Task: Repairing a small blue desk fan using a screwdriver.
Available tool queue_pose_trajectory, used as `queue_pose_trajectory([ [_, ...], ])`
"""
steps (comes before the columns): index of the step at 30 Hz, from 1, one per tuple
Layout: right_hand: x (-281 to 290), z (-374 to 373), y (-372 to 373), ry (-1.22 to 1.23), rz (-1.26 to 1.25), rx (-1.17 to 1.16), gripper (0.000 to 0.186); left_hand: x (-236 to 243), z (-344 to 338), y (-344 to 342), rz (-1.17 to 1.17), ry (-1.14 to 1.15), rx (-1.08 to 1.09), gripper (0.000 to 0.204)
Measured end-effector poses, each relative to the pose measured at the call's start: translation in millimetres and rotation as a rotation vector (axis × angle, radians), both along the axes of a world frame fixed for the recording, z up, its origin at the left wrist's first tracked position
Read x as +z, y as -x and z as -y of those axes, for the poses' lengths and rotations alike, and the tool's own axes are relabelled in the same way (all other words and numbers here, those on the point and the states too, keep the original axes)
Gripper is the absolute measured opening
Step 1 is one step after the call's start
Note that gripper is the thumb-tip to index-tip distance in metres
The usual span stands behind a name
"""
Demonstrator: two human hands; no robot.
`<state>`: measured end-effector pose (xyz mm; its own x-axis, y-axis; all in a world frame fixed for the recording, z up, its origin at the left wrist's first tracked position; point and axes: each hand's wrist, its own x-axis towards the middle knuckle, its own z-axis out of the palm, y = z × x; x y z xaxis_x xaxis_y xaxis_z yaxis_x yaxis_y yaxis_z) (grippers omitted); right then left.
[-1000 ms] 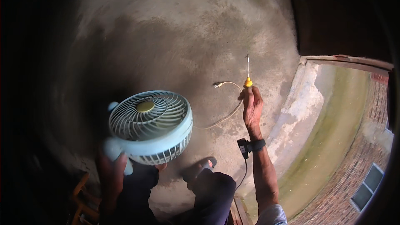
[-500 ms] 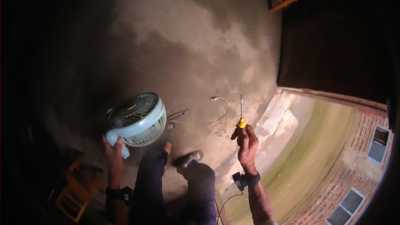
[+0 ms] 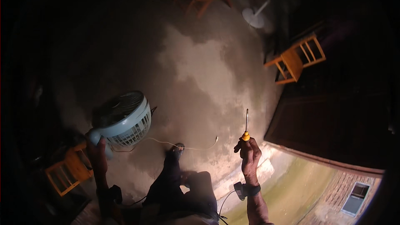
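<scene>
My left hand (image 3: 98,155) is closed around the light blue stand of a small fan (image 3: 132,126), which hangs above the floor at the left. The fan's round grille is tilted up, and its slotted back faces me. From it a thin pale cord (image 3: 183,146) trails to the right, ending in a plug (image 3: 216,138). Farther right, my right hand (image 3: 250,155) grips a screwdriver (image 3: 246,135) by its yellow handle. The metal shaft points up and away from me, touching nothing.
A wooden chair (image 3: 71,168) stands near my left arm, another (image 3: 293,63) at the far right. Dim wooden furniture (image 3: 204,2) and a white round-based pole stand (image 3: 253,18) are at the back. At lower right, a sill borders greenish ground and a brick wall with a window (image 3: 356,198).
My view has shifted, bringing the far furniture and pole stand into sight. One foot has stepped forward. The fan and screwdriver stay in my hands; the cord's plug now lies nearer to me.
</scene>
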<state>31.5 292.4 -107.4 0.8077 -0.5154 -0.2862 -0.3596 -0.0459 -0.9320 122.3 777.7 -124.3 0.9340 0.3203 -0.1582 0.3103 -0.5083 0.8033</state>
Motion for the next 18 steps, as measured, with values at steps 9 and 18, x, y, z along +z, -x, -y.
queue_pose_trajectory([
  [9,3.6,1.7,-126.5,-0.023,0.15,0.247,0.06,47.9,-152.6,-16.7,0.033,-0.321,0.365,0.061],
  [18,-74.1,-25.0,-174.2,-0.014,0.091,0.357,0.055,59.6,-175.2,-31.8,-0.069,-0.416,0.452,0.059],
])
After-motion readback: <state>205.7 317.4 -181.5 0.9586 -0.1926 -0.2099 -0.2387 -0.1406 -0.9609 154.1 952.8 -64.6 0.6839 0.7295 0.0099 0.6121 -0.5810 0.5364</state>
